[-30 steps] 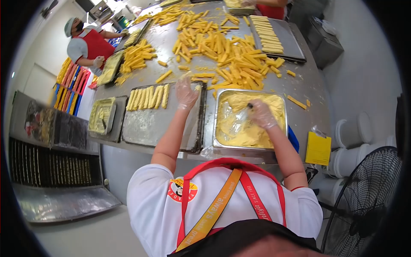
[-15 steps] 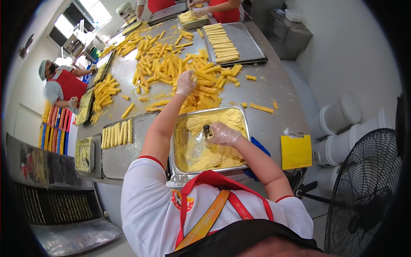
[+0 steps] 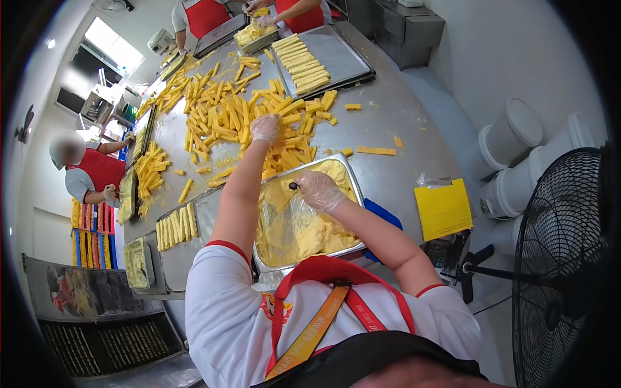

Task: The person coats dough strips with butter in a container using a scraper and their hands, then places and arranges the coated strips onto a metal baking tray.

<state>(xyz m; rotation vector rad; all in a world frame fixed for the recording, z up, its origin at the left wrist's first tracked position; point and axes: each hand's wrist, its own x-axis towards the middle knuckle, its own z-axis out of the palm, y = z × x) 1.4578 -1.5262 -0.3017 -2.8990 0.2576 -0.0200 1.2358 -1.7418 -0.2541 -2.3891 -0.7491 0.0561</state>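
Note:
My left hand, in a clear plastic glove, is at the near side of the heap of yellow sticks; its fingers are bent around the end of a stick. My right hand, also gloved, is closed on a tool with a dark round handle end. It is over the metal pan, which holds pale yellow spread. The tool's other end is hidden. Left of my left forearm, a row of coated sticks lies on a flat tray.
A tray of coated sticks lies beyond the heap. Co-workers stand at the left and far side. A small pan is at the near left. A yellow paper and a fan are at the right.
My left hand has moved from over the near tray to the heap of sticks. My right hand has shifted within the pan's area. The view has turned, bringing more of the far side into sight.

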